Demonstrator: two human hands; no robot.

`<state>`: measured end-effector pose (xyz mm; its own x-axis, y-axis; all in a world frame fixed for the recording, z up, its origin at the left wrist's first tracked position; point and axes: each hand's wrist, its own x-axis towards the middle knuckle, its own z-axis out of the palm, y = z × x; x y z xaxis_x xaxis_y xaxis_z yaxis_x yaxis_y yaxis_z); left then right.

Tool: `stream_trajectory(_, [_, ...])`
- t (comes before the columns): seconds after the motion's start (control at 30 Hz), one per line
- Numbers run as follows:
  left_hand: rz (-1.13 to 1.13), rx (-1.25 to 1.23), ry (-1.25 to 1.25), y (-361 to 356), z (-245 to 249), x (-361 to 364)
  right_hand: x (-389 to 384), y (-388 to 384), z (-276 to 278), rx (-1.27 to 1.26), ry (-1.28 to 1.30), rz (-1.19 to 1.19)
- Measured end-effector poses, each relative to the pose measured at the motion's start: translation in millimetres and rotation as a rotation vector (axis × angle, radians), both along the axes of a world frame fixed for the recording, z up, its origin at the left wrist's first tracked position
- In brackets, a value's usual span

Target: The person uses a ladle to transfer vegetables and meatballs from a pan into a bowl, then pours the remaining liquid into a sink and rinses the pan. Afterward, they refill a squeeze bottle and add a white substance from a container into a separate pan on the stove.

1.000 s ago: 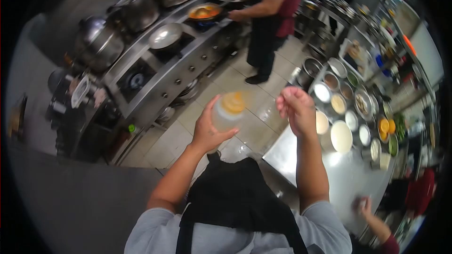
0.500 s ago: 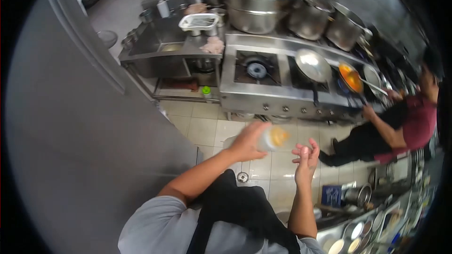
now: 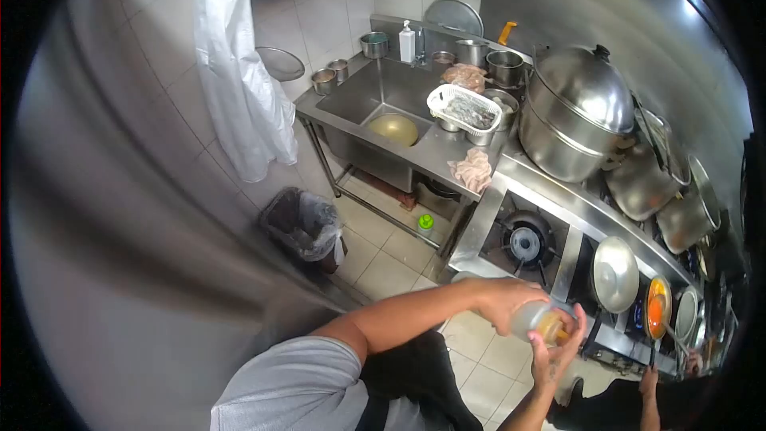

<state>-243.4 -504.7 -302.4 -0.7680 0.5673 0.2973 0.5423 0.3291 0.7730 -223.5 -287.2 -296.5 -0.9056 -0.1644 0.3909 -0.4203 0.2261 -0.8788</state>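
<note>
A translucent squeeze bottle [image 3: 527,318] with an orange-yellow cap end is held on its side in front of my body. My left hand [image 3: 509,303] is wrapped around the bottle's body. The fingers of my right hand [image 3: 557,343] are curled around the capped end, at the bottle's right. Just beyond the hands stands the steel stove [image 3: 479,249], with a bare burner [image 3: 525,244] on its near-left part.
A steel sink [image 3: 351,140] stands beyond, with a white basket [image 3: 465,109] and a cloth [image 3: 472,169] beside it. A lined bin [image 3: 303,227] is on the floor. Pots and a steamer [image 3: 570,112] line the stove's back. Another person's arm [image 3: 650,399] reaches a pan [image 3: 657,307].
The view has turned left, showing more of the sink and the bin. My right hand, earlier apart from the bottle with fingers spread, is now on its capped end.
</note>
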Motion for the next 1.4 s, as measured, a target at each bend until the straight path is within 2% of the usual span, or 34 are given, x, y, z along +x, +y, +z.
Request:
stream_trajectory(0.03, [0.003, 0.009, -0.003, -15, -1, -19, -19, -7, 2, 0.037, -0.028, 0.176])
stream_trajectory(0.07, [-0.11, -0.047, -0.124, -34, -3, -40, -40, -13, 5, 0.075, -0.06, 0.341])
stream_trajectory(0.1, [-0.233, -0.102, -0.247, -52, -4, -59, -61, -20, 3, 0.085, -0.073, 0.323])
stream_trajectory(0.17, [-0.329, -0.097, -0.429, -88, -6, -96, -109, -46, 1, 0.068, -0.059, 0.625])
stream_trajectory(0.23, [-0.321, -0.084, -0.58, -124, 0, -120, -150, -78, 6, 0.082, -0.101, 0.734])
stream_trajectory(0.3, [-0.318, -0.066, -0.634, -161, 4, -137, -185, -114, 13, 0.073, -0.093, 0.792])
stream_trajectory(0.37, [-0.304, -0.045, -0.662, -205, 10, -152, -213, -153, 17, 0.088, -0.114, 1.002])
stream_trajectory(0.4, [-0.278, -0.103, -0.632, -228, 11, -156, -227, -172, 22, 0.089, -0.133, 1.004])
stream_trajectory(0.47, [-0.251, -0.155, -0.608, -254, 12, -156, -253, -210, 29, 0.207, 0.006, 1.129])
stream_trajectory(0.53, [-0.045, 0.156, -0.731, -272, 21, -157, -273, -238, 31, 0.13, -0.09, 1.061])
stream_trajectory(0.57, [-0.046, 0.158, -0.732, -277, 28, -161, -282, -250, 30, 0.057, -0.181, 0.988])
stream_trajectory(0.6, [0.157, -0.018, -0.595, -282, 36, -164, -290, -264, 12, 0.067, -0.334, 0.828])
stream_trajectory(0.63, [0.353, -0.189, -0.454, -287, 40, -167, -294, -277, 15, 0.071, -0.342, 0.823])
stream_trajectory(0.67, [0.346, -0.181, -0.461, -292, 39, -169, -295, -292, 22, 0.204, -0.504, 0.795])
stream_trajectory(0.7, [0.457, -0.302, -0.337, -298, 37, -171, -297, -308, 25, 0.339, -0.667, 0.761])
stream_trajectory(0.73, [0.563, -0.421, -0.21, -307, 32, -173, -299, -324, 14, 0.325, -0.625, 0.693])
stream_trajectory(0.83, [0.591, -0.485, -0.111, -348, 15, -178, -307, -367, 4, 0.224, -0.516, 0.691])
stream_trajectory(0.9, [0.514, -0.407, -0.169, -391, 8, -187, -311, -396, -2, 0.257, -0.489, 0.684])
stream_trajectory(0.97, [0.437, -0.318, -0.242, -433, -7, -193, -313, -424, -8, 0.207, -0.313, 0.857])
stream_trajectory(1.03, [0.234, -0.02, -0.354, -471, -26, -200, -316, -451, 1, 0.301, -0.297, 0.862])
stream_trajectory(1.1, [0.223, -0.027, -0.359, -495, -36, -208, -321, -472, 14, 0.471, 0.0, 0.923])
stream_trajectory(1.13, [0.223, -0.055, -0.358, -504, -39, -211, -325, -477, 23, 0.547, 0.043, 0.929])
stream_trajectory(1.17, [0.204, -0.052, -0.365, -512, -46, -213, -328, -481, 35, 0.55, 0.029, 0.914])
stream_trajectory(1.23, [0.287, -0.101, -0.176, -523, -58, -219, -334, -482, 55, 0.564, -0.051, 0.837])
stream_trajectory(1.27, [0.327, -0.047, -0.141, -525, -58, -215, -336, -480, 56, 0.491, -0.178, 0.775])
stream_trajectory(1.3, [0.319, -0.042, -0.134, -522, -58, -212, -337, -480, 56, 0.497, -0.175, 0.766])
stream_trajectory(1.37, [0.437, 0.233, -0.212, -503, -59, -208, -342, -481, 52, -0.203, -0.473, 0.665])
stream_trajectory(1.4, [0.422, 0.331, -0.265, -492, -72, -206, -349, -479, 47, -0.357, -0.541, 0.717])
